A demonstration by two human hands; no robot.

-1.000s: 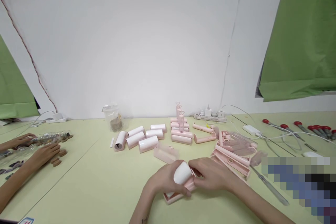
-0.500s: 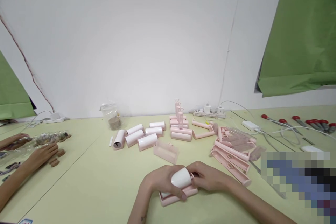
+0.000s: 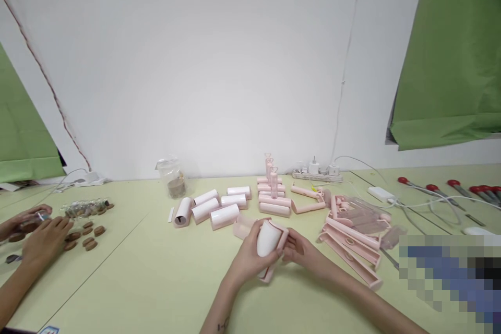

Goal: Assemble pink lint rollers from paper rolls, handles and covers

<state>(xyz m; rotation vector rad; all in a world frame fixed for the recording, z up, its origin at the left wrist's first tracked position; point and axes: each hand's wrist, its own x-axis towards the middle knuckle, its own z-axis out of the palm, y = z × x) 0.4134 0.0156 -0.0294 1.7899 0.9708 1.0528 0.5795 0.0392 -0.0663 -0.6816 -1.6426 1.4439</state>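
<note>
Low in the head view, above the table [image 3: 156, 282], a white roll [image 3: 269, 238] and the pink holder [image 3: 270, 273] around part of it have tipped up steeply; half a second ago they lay lower and nearer level. The right hand [image 3: 301, 253] has moved from the roll's end to the holder's side. Roll and holder turn together, which suggests they are now being handled as one piece, though how firmly they fit is not visible. The left hand [image 3: 250, 250] grasps the roll, thumb across its front, fingers behind. The right hand's fingers are bent at the holder's right edge; whether they pinch or merely touch it, I cannot tell. Beyond the left hand, partly covered, lies a translucent pink cover [image 3: 240, 225].
</note>
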